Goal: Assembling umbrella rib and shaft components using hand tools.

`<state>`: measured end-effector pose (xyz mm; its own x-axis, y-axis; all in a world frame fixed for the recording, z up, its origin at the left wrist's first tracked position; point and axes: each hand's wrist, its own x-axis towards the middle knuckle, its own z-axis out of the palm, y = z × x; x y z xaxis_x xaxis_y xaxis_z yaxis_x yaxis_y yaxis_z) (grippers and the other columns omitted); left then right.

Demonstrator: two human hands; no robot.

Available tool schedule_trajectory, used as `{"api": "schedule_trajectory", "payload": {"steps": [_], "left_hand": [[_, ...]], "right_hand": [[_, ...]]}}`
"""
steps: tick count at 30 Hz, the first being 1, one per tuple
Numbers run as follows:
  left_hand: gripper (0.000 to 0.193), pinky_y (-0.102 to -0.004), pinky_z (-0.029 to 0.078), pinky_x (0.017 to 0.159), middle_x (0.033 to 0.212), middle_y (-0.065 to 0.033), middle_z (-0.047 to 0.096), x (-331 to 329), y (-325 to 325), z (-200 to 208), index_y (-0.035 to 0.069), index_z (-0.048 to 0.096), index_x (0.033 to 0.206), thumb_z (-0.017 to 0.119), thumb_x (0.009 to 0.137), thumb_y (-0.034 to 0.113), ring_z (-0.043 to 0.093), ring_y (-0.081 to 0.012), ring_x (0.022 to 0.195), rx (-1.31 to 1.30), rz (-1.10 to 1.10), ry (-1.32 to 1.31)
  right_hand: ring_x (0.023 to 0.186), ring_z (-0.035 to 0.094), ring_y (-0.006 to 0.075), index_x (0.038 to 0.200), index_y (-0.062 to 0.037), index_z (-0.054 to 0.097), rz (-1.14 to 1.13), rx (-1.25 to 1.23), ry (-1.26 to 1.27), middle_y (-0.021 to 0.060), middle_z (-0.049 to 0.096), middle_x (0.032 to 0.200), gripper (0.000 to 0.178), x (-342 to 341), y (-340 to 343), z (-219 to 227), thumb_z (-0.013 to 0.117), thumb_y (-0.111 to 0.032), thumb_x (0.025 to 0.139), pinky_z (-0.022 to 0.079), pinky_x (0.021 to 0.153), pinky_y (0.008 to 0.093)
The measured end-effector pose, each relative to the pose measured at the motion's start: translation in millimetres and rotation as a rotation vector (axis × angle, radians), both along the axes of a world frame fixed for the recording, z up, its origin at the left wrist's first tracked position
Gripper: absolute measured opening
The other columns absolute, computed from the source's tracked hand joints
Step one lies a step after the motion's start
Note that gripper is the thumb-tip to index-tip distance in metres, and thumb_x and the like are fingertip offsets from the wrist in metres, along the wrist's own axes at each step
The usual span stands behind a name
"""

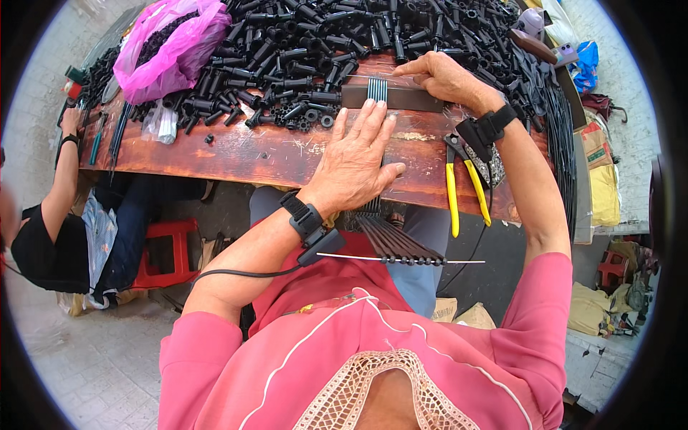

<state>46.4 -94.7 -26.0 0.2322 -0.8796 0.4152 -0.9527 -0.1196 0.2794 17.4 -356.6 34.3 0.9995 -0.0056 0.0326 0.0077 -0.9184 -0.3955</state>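
My left hand (355,158) lies flat with its fingers stretched out over a row of thin dark rods (378,89). The rods run across a dark brown bar (416,99) on the table. Their near ends fan out past the table edge, with black rounded ends (408,259) lined up along a thin white stick (330,255). Beyond the bar's right part is my right hand (455,80), its index finger pointing left toward the rods' far tips. Its fingers look apart, and I see nothing held in them. Yellow-handled pliers (451,190) rest nearby, over the front edge.
Black tubular plastic parts (301,57) are heaped across the back of the wooden table (236,154). A pink plastic bag (168,54) stands at the left. Long black rods (561,158) hang at the right. Another person's arm (63,168) reaches in at far left, near a red stool (168,254).
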Motion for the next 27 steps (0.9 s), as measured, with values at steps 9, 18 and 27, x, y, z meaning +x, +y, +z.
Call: {"api": "schedule_trajectory", "payload": {"steps": [9, 18, 27], "left_hand": [[0.071, -0.0530, 0.015, 0.116, 0.151, -0.0210, 0.032, -0.1, -0.3, 0.4, -0.002, 0.043, 0.138, 0.059, 0.088, 0.046, 0.024, -0.0343, 0.144, 0.016, 0.005, -0.004], [0.071, -0.0520, 0.014, 0.117, 0.150, -0.0211, 0.033, -0.7, 0.2, 2.1, -0.002, 0.044, 0.138, 0.059, 0.088, 0.046, 0.025, -0.0341, 0.144, 0.020, -0.002, 0.012], [0.072, -0.0516, 0.014, 0.117, 0.150, -0.0214, 0.032, -1.1, -0.8, 3.2, -0.001, 0.043, 0.140, 0.060, 0.088, 0.045, 0.025, -0.0340, 0.144, 0.033, 0.004, -0.008]], "right_hand": [[0.094, 0.067, 0.0223, 0.118, -0.0024, 0.066, -0.020, 0.049, 0.016, 0.0198, 0.070, 0.106, 0.042, 3.1, 6.7, 2.0, 0.054, 0.009, 0.080, 0.050, 0.086, 0.0317], [0.079, 0.068, 0.0229, 0.115, -0.0066, 0.069, -0.038, 0.207, -0.016, 0.0229, 0.071, 0.091, 0.040, 2.0, 0.9, -5.0, 0.054, 0.003, 0.079, 0.052, 0.077, 0.0341], [0.082, 0.070, 0.0263, 0.113, -0.0055, 0.070, -0.012, 0.135, -0.063, 0.0223, 0.071, 0.093, 0.036, 6.9, 3.2, -2.3, 0.056, 0.001, 0.079, 0.053, 0.078, 0.0349]]}}
